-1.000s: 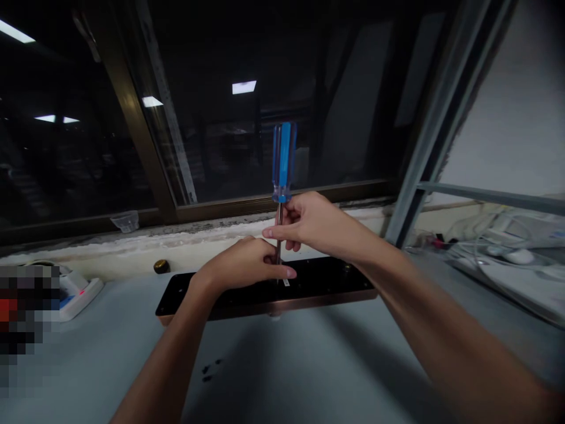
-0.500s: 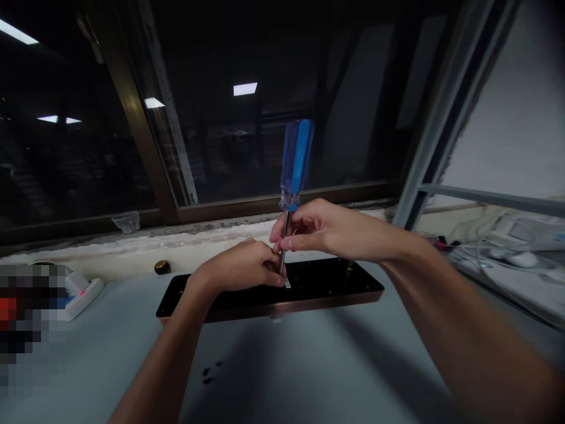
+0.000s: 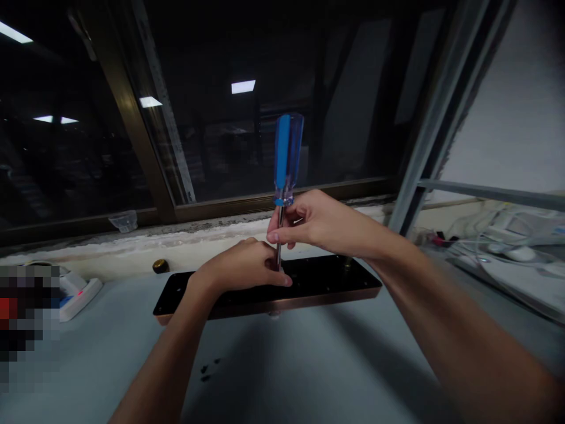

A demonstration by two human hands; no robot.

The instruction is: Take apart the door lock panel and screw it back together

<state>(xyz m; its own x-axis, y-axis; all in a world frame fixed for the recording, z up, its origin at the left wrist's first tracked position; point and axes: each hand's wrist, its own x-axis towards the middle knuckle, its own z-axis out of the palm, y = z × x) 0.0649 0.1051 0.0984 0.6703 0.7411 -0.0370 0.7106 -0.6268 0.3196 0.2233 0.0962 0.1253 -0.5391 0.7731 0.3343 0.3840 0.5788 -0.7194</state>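
Note:
A screwdriver (image 3: 288,153) with a clear and blue handle stands nearly upright over a long black panel with copper-coloured sides (image 3: 348,280). My right hand (image 3: 309,221) pinches its metal shaft just below the handle, between thumb and fingertips. Lower down, my left hand (image 3: 247,264) rests on the panel, its thumb and curled fingers closed around the bottom of the shaft. The screwdriver's tip and whatever it touches are hidden behind my left thumb. Small screw heads or holes dot the panel's top.
Several small dark pieces (image 3: 205,371) lie on the pale table (image 3: 309,377) in front. Behind the panel are a brass-coloured knob (image 3: 160,266) and a clear plastic cup (image 3: 123,221) on the sill. A white power strip (image 3: 82,300) is left; cables (image 3: 494,244) crowd the right.
The screwdriver has turned, its blue stripe shifting from the handle's right side to its left, and it stands straighter. My left thumb now covers a small pale piece seen earlier at its tip.

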